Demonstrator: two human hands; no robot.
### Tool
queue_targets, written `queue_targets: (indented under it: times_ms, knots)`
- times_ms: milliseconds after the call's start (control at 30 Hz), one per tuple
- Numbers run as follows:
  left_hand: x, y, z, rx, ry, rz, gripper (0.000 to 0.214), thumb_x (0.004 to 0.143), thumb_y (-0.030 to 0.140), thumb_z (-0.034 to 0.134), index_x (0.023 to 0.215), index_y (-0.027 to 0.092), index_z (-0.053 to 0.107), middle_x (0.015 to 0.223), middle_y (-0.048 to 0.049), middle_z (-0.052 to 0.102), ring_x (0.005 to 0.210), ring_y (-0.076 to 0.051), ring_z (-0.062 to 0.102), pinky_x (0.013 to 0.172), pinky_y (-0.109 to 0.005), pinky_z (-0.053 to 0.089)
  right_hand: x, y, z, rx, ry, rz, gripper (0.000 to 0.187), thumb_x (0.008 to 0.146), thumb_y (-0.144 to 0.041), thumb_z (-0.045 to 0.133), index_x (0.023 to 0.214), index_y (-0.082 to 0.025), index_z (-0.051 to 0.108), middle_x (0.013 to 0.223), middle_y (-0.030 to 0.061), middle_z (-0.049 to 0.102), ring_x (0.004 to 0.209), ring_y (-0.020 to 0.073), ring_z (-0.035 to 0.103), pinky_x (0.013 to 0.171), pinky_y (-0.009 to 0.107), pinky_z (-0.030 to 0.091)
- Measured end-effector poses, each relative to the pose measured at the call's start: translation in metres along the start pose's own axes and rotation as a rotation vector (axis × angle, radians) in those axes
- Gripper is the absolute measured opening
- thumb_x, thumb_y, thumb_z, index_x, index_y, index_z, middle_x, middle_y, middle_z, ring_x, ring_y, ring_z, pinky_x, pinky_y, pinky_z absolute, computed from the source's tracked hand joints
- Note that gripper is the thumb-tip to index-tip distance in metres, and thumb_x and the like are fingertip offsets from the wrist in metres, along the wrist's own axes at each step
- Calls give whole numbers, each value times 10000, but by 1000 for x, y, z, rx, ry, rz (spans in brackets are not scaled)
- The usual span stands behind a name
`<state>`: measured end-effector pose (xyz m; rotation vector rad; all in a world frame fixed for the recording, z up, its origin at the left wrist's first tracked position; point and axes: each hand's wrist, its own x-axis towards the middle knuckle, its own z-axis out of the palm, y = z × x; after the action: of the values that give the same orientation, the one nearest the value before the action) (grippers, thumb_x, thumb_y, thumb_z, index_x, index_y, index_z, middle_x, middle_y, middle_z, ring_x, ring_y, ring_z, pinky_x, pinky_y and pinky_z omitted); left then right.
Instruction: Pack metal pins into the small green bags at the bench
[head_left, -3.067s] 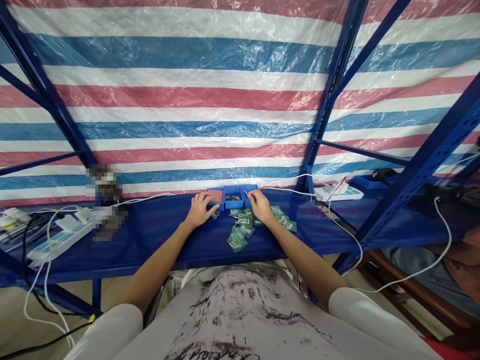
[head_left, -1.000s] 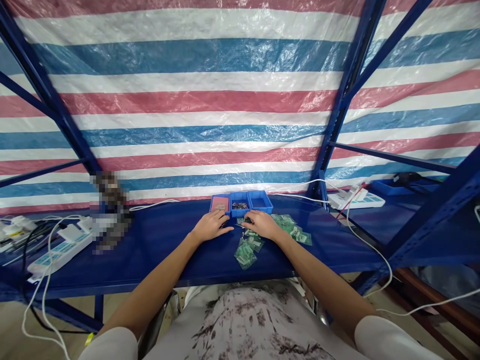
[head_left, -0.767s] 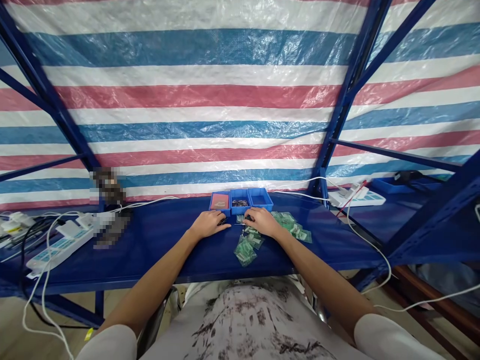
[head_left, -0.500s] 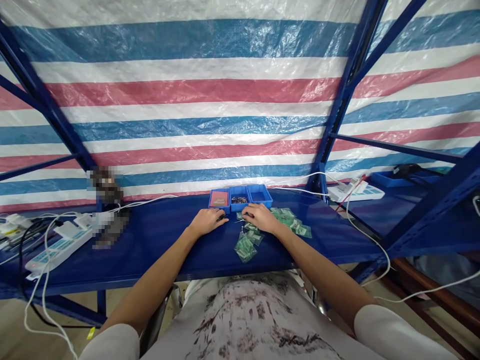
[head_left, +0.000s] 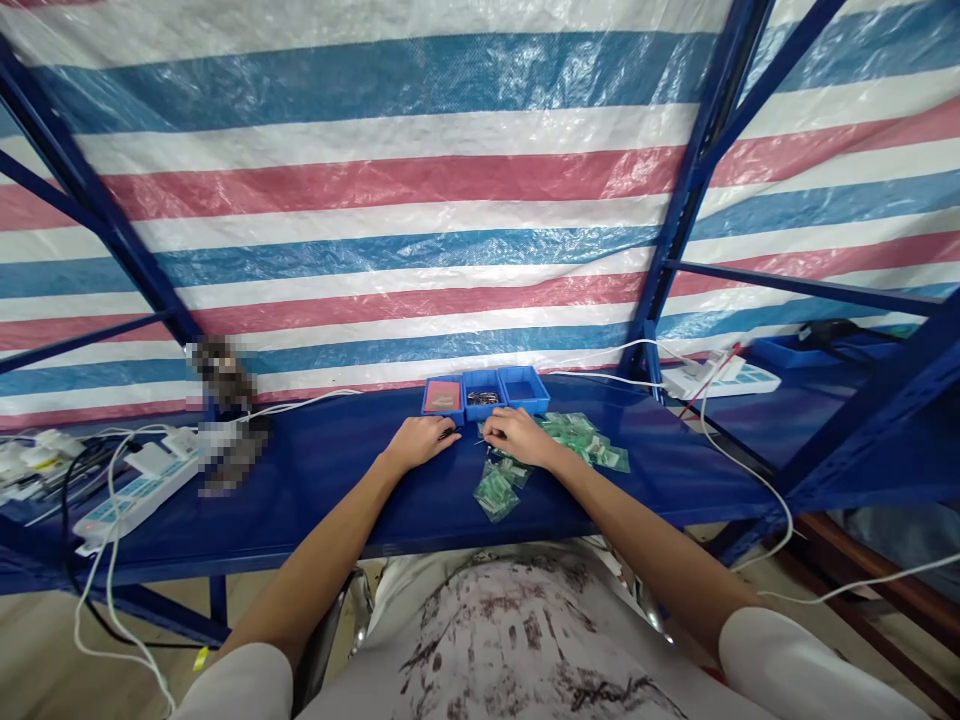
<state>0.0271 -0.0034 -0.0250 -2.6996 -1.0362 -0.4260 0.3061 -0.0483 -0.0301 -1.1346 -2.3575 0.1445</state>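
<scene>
My left hand [head_left: 421, 441] rests on the blue table in front of the bins, its fingers closed around a small dark object [head_left: 448, 433] whose kind I cannot make out. To its right, my right hand [head_left: 523, 438] is curled with thumb and fingertips pinched together; whatever it grips is too small to name. Small clear green-tinted packets [head_left: 495, 494] lie just below the right hand. More green packets [head_left: 585, 440] spread out to the right of that wrist.
Three blue bins stand behind my hands: a left bin [head_left: 427, 409] with a pinkish content, a middle bin [head_left: 481, 378] with small metallic parts, and a right bin [head_left: 534, 405]. Power strips [head_left: 131, 500] with cables lie at left and at far right. Blue posts [head_left: 675, 210] frame the table.
The view has shifted slightly, moving the scene a little to the right. Both hands stay in nearly the same place by the bins, with small changes in the fingers.
</scene>
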Motion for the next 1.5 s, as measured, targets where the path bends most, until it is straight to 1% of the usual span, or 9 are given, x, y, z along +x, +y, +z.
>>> queue_targets:
  times_ms: [167, 300, 367, 500, 700, 900, 1133, 1300, 1500]
  knots:
    - [0, -1, 0, -17, -2, -6, 342, 1111, 497, 520, 1154, 229, 729, 1030, -64, 803, 896, -221, 748, 695, -266, 479, -1, 0, 2, -11, 30, 25, 125, 1012, -199, 585, 911, -209, 659, 917, 38, 624, 922, 224, 587, 842, 333, 320]
    - [1, -2, 1, -28, 10, -1, 334, 1108, 494, 532, 1121, 228, 733, 1002, -57, 811, 870, -218, 756, 679, -266, 478, 0, -2, -1, -8, -6, 9, 145, 1040, -212, 559, 1024, -228, 703, 983, 58, 643, 940, 236, 587, 857, 344, 335]
    - [1, -2, 0, -33, 13, 3, 339, 1111, 496, 523, 1126, 228, 731, 1002, -58, 813, 869, -217, 758, 677, -265, 478, 1, -3, -2, -2, -21, -2, 155, 1056, -232, 558, 1040, -233, 712, 1008, 66, 648, 961, 244, 590, 867, 351, 338]
    - [1, -1, -2, -54, 21, -8, 335, 1114, 496, 518, 1155, 236, 725, 1004, -46, 814, 868, -212, 760, 671, -265, 470, 2, -4, -3, 7, -32, -9, 169, 1077, -257, 559, 973, -219, 688, 1009, 66, 645, 963, 242, 592, 878, 353, 336]
    - [0, -1, -3, -79, 38, 0, 360, 1120, 511, 492, 1152, 237, 723, 982, -43, 811, 846, -204, 755, 650, -264, 454, 4, -12, -6, -25, -41, -24, 182, 1083, -252, 556, 938, -208, 657, 1022, 70, 652, 975, 239, 598, 884, 349, 332]
    - [1, 0, -3, -89, 37, -3, 348, 1118, 510, 505, 1149, 240, 723, 982, -38, 812, 852, -207, 757, 647, -266, 447, 6, -14, -6, -29, -59, -26, 205, 1102, -239, 532, 934, -200, 644, 1036, 68, 648, 985, 237, 596, 869, 344, 320]
    - [1, -1, -1, -95, 45, -4, 342, 1109, 504, 520, 1148, 244, 739, 993, -47, 814, 859, -213, 758, 679, -271, 482, 6, -14, -3, -66, -76, -30, 203, 1102, -212, 511, 935, -201, 626, 1032, 72, 631, 1010, 247, 580, 854, 339, 309]
    - [1, -1, -3, -93, 35, -8, 327, 1105, 496, 535, 1145, 246, 742, 1015, -47, 818, 884, -221, 760, 683, -275, 476, 6, -17, -5, -104, -62, -33, 196, 1112, -190, 439, 965, -206, 567, 1057, 90, 602, 972, 245, 553, 830, 338, 314]
    - [1, 0, -5, -94, 15, -20, 325, 1102, 495, 544, 1142, 243, 746, 1019, -47, 820, 872, -226, 758, 663, -277, 454, 6, -18, -11, 37, 15, 48, 219, 1129, -209, 313, 1000, -227, 489, 1055, 84, 601, 959, 243, 549, 859, 349, 360]
